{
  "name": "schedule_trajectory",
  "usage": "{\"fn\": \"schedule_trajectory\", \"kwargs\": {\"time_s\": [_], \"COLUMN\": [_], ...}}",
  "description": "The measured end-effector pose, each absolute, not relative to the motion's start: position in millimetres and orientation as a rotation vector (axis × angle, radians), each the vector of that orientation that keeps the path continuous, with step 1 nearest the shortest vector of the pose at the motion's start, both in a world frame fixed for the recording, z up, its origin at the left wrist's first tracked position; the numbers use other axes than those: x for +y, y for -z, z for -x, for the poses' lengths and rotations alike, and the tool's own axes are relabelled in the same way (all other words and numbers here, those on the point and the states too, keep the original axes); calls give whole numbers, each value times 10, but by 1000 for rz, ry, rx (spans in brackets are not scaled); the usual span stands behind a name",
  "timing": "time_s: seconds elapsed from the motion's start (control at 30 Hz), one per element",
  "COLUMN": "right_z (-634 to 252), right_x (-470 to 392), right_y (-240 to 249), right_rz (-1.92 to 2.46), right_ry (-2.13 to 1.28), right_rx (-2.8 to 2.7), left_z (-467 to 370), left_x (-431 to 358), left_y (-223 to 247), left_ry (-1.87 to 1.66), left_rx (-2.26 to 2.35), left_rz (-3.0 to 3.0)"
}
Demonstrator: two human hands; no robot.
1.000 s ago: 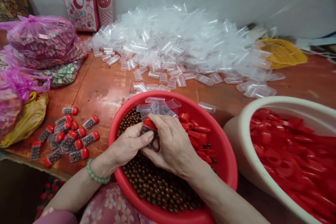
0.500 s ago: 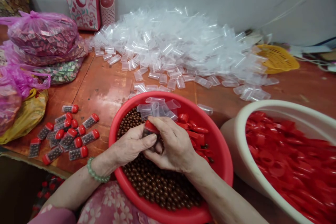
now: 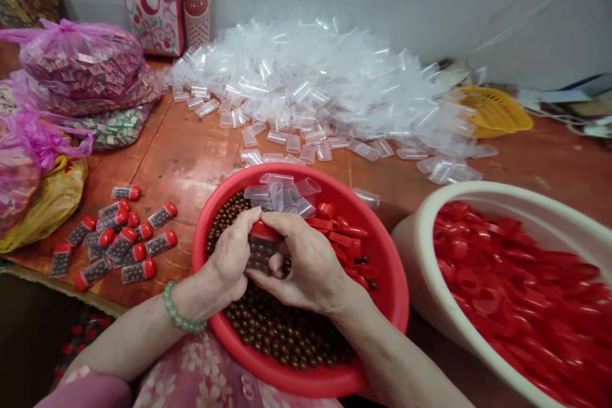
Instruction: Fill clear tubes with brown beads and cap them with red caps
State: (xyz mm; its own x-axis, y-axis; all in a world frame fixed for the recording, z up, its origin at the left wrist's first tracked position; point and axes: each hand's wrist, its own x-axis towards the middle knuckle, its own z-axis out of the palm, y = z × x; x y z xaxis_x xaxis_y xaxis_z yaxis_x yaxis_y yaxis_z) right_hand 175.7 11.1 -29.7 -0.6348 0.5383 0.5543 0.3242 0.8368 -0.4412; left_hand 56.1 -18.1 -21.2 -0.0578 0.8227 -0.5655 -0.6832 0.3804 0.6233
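Note:
My left hand (image 3: 228, 262) and my right hand (image 3: 313, 264) are closed round one small clear plastic container (image 3: 261, 252). Dark brown balls show through its wall, and a red cap covers its upper end. Fingers of both hands press at the cap's top, and some fingertips are hidden behind it. Both hands are over a red basin (image 3: 400, 306), which holds loose brown balls (image 3: 287, 331), several clear empty sleeves (image 3: 282, 194) and red caps (image 3: 344, 229).
Filled red-capped containers (image 3: 122, 243) lie on the wooden table (image 3: 160, 134) at left. A heap of clear sleeves (image 3: 306, 89) spreads across the back. To the right stands a white tub (image 3: 423, 248) of red parts. Pink plastic bags (image 3: 81, 64) and a bottle (image 3: 197, 9) are at back left.
The container has turned so its broad side shows more. My left thumb has moved from the container's front up to the cap. The view has shifted slightly.

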Motion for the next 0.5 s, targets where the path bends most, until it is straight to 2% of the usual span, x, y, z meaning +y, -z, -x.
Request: {"fn": "schedule_trajectory", "kwargs": {"time_s": [0.33,0.5], "right_z": [-1856,-1827], "right_x": [104,52], "right_y": [330,328], "right_rz": [480,513], "right_ry": [-255,-363], "right_rx": [-2337,-2379], "left_z": [-684,-520], "left_x": [-245,-316], "left_y": [224,185], "left_ry": [-1216,-1228], "left_rx": [1149,1175], "left_rz": [-217,-430]}}
